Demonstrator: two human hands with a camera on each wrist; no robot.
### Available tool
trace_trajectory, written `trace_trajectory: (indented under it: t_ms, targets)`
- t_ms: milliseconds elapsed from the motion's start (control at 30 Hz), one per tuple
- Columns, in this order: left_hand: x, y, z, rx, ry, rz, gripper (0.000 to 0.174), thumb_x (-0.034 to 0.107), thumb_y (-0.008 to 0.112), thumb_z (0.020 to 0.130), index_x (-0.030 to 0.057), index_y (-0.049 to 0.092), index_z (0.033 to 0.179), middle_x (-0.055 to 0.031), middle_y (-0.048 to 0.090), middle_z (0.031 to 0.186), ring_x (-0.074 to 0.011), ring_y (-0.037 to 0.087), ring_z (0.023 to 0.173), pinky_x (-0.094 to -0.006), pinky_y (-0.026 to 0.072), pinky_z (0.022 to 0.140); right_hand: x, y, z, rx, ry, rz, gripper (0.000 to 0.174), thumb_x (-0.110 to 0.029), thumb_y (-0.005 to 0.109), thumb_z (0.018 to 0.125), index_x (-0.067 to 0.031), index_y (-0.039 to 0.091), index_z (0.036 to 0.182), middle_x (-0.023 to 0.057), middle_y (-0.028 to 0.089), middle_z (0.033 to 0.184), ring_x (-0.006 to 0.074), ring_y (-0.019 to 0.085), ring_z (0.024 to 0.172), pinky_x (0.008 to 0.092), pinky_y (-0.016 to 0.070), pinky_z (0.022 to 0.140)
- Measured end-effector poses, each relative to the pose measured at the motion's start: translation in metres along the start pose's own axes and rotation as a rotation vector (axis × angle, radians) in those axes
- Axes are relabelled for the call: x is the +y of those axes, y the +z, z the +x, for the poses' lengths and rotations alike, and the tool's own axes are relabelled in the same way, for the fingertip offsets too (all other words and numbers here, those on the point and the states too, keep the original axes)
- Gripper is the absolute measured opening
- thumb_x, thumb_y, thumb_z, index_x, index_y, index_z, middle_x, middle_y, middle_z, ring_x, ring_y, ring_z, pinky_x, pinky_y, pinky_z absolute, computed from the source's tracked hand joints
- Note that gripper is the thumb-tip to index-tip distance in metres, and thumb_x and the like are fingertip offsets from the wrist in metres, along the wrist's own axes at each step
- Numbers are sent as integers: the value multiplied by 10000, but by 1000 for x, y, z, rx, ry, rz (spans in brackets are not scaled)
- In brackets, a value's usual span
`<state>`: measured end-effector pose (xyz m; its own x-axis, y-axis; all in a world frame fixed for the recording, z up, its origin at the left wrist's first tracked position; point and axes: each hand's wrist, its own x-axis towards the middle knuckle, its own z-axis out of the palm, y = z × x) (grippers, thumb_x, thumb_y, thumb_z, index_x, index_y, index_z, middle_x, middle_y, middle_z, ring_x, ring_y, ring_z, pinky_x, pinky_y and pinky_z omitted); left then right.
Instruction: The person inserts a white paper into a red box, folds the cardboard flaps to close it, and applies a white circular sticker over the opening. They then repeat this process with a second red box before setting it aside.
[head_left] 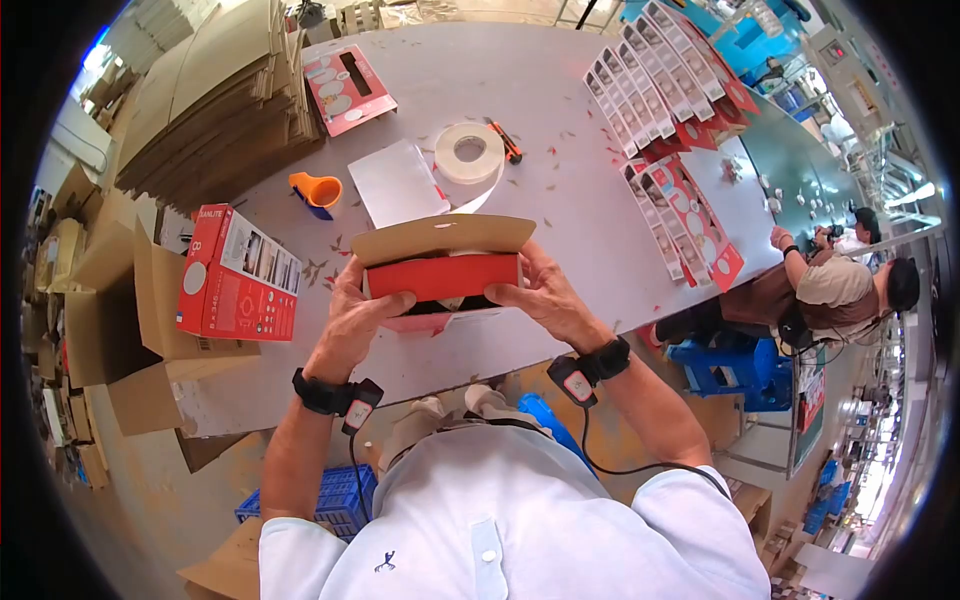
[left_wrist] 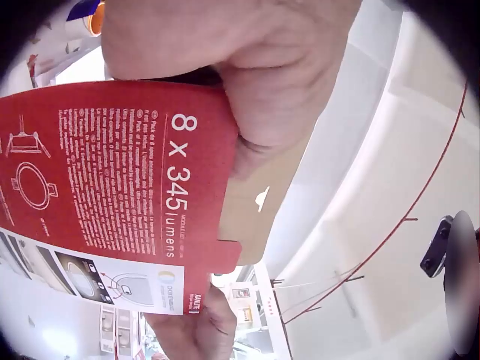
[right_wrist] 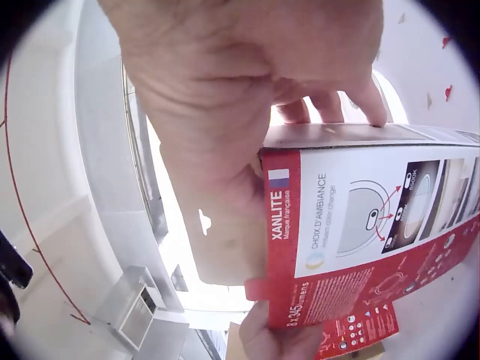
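A red and white printed light carton is held in front of the body, over the near part of the table. Its top flap, bare brown cardboard on the inner side, stands up at the far side. My left hand grips the carton's left end, with the thumb on the red near flap. At the other end my right hand grips it the same way. Printed lettering covers the carton's side in the left wrist view and its white panel in the right wrist view. The carton's contents are hidden.
A closed carton stands left, beside an open brown box. Beyond lie a tape roll, a cutter, an orange tape dispenser and flattened cardboard. Flat printed cartons lie right; another person sits there.
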<state>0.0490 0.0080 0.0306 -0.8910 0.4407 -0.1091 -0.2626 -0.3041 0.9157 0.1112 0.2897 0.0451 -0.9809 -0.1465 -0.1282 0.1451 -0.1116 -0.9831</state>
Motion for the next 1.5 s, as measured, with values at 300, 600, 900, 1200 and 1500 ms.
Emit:
trace_trajectory:
  t_ms: [300, 600, 900, 1200, 1500]
  targets:
    - [7, 4, 0, -15, 8, 21, 598, -62, 784, 833, 39, 596, 1391, -70, 702, 1268, -167, 667, 1179, -343, 545, 1038, 1, 2, -2, 16, 9, -35, 738, -137, 831, 898, -121, 477, 1546, 53, 616, 1426, 176, 616, 1277, 369, 528, 1082]
    - [7, 2, -2, -20, -8, 30, 559, -68, 766, 809, 41, 641, 1343, -61, 709, 1260, -148, 671, 1138, -334, 552, 1001, 2, 4, -2, 29, -31, -13, 660, -79, 818, 891, -135, 536, 1485, 28, 638, 1369, 149, 619, 1250, 369, 535, 1070]
    - [5, 2, 0, -48, 29, -78, 468, -86, 795, 771, 61, 729, 1210, -68, 648, 1358, -155, 611, 1237, -327, 512, 1062, 1, 1, 4, -52, -204, -91, 477, -66, 798, 914, -128, 602, 1344, 36, 623, 1397, 136, 595, 1265, 359, 537, 1046]
    - [-2, -7, 3, -92, 302, 228, 246, 23, 854, 769, 89, 790, 997, -117, 613, 1387, -210, 571, 1296, -374, 459, 1094, -2, 0, 4, -45, -503, -452, 408, 77, 806, 807, -109, 726, 1161, 115, 600, 1455, 299, 598, 1330, 433, 542, 1079]
    - [-5, 21, -14, 215, 349, 610, 380, -46, 856, 684, 114, 769, 1017, -111, 585, 1464, -261, 502, 1424, -412, 415, 1171, -4, -1, -14, -74, -602, -693, 408, -177, 842, 872, -139, 730, 1262, 141, 559, 1546, 433, 421, 1509, 529, 382, 1230]
